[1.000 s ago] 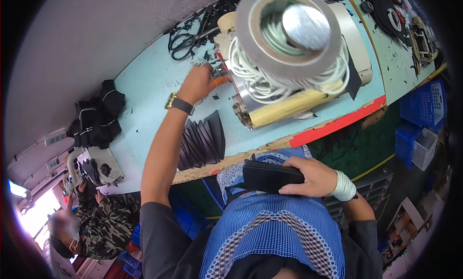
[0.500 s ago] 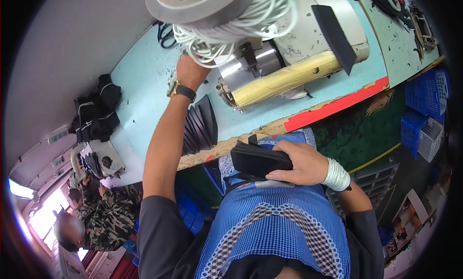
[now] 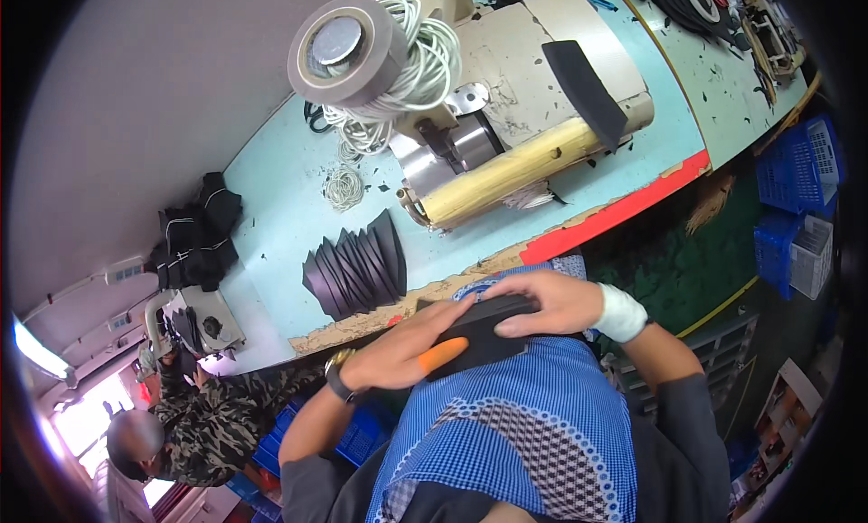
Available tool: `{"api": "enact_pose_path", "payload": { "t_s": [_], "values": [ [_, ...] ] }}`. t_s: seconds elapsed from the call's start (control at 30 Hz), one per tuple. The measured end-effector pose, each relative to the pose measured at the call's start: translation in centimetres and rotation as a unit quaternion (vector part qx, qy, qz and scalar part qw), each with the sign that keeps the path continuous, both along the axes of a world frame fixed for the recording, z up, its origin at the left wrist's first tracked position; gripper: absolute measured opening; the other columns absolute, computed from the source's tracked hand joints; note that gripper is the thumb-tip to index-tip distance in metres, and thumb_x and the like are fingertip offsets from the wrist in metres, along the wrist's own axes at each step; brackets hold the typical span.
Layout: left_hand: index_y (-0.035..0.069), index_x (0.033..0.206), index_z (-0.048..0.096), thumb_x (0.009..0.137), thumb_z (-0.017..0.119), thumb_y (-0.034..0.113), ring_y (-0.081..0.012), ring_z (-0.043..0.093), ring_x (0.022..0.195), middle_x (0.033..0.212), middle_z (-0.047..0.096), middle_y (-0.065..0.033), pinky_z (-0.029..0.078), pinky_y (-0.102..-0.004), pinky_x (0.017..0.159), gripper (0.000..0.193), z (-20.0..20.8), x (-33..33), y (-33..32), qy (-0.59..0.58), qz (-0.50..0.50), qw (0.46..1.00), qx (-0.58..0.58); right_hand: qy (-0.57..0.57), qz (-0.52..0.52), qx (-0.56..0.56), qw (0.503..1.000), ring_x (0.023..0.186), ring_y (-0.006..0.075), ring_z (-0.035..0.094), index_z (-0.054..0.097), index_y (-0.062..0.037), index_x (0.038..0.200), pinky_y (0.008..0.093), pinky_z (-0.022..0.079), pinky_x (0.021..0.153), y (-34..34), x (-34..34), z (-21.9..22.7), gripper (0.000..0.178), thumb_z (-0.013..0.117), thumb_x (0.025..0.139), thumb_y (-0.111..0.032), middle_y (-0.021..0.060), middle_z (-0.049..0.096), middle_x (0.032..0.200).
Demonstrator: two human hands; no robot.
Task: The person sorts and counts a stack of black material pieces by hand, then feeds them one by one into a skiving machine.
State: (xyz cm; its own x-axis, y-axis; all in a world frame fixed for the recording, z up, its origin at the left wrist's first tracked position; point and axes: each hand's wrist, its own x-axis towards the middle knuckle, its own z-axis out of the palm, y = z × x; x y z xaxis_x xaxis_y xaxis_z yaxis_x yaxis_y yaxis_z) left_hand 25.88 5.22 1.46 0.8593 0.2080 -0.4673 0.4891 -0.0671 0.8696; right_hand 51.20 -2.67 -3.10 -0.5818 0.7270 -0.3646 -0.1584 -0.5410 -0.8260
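A stack of flat black pieces (image 3: 488,336) lies across my lap, against the blue checked apron (image 3: 533,392). My right hand (image 3: 556,304) grips its right end, with fingers over the far side and thumb on the near face. At the left end, my left hand (image 3: 402,349) is closed around the stack; an orange cover sits on its thumb. White wrapping (image 3: 624,313) circles my right wrist. On the table just ahead, a fanned row of dark curved pieces (image 3: 357,268) leans together. Behind it rests a small coil of white cord (image 3: 344,188).
A machine with a yellow padded bar (image 3: 506,172) stands on the light blue table (image 3: 271,274); one black strip (image 3: 583,89) lies on it. A tape roll (image 3: 348,51) carries looped white cord. Blue crates (image 3: 796,166) stand right. A person in camouflage (image 3: 217,424) sits left.
My left hand has come back from beside the white cord on the table to the left end of the stack. My right hand still holds the stack. The view has shifted.
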Motion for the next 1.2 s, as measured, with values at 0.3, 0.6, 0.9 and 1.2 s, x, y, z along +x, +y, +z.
{"api": "enact_pose_path", "payload": {
  "t_s": [0.3,0.6,0.9,1.2],
  "values": [
    [-0.004,0.091,0.062,0.089,0.066,0.012,-0.0152,0.055,0.069,0.073,0.059,-0.0090,0.045,-0.0284,0.066,0.017,-1.2,1.9,4.2,-0.003,0.276,0.954,0.117,0.155,-0.268,-0.100,0.946,0.116,0.0182,0.052,0.041,0.0018,0.137,0.0305,0.044,0.097,2.6,-1.6,2.4,0.062,0.071,0.087,-0.019,0.0146,0.053,0.128],
    [-0.003,0.112,0.064,0.096,0.055,0.009,-0.0116,0.060,0.090,0.097,0.070,-0.0113,0.047,-0.0267,0.082,0.023,-4.2,-1.5,10.6,0.059,0.300,0.946,-0.110,-0.367,-0.163,0.203,0.893,0.086,0.0218,0.066,0.065,0.0028,0.106,0.0303,0.054,0.077,8.5,5.5,1.6,0.029,0.072,0.080,-0.008,0.0150,0.068,0.095],
    [0.001,0.095,0.061,0.099,0.054,0.017,-0.0095,0.051,0.079,0.084,0.059,-0.0008,0.042,-0.0273,0.072,0.018,-5.6,2.1,11.2,0.088,0.181,0.973,0.113,-0.515,-0.075,0.363,0.773,0.084,0.0309,0.062,0.065,-0.0016,0.096,0.0416,0.047,0.076,10.7,5.3,0.7,0.024,0.072,0.076,-0.013,0.0125,0.064,0.083],
    [-0.007,0.117,0.060,0.094,0.057,0.019,-0.0166,0.063,0.093,0.105,0.067,-0.0114,0.051,-0.0308,0.082,0.034,-7.8,-4.1,12.0,-0.035,0.156,0.986,0.055,-0.351,-0.088,0.261,0.895,0.070,0.0294,0.062,0.070,0.0016,0.089,0.0356,0.050,0.065,8.8,8.9,3.5,0.013,0.071,0.077,-0.005,0.0148,0.064,0.073]
  ]
}}
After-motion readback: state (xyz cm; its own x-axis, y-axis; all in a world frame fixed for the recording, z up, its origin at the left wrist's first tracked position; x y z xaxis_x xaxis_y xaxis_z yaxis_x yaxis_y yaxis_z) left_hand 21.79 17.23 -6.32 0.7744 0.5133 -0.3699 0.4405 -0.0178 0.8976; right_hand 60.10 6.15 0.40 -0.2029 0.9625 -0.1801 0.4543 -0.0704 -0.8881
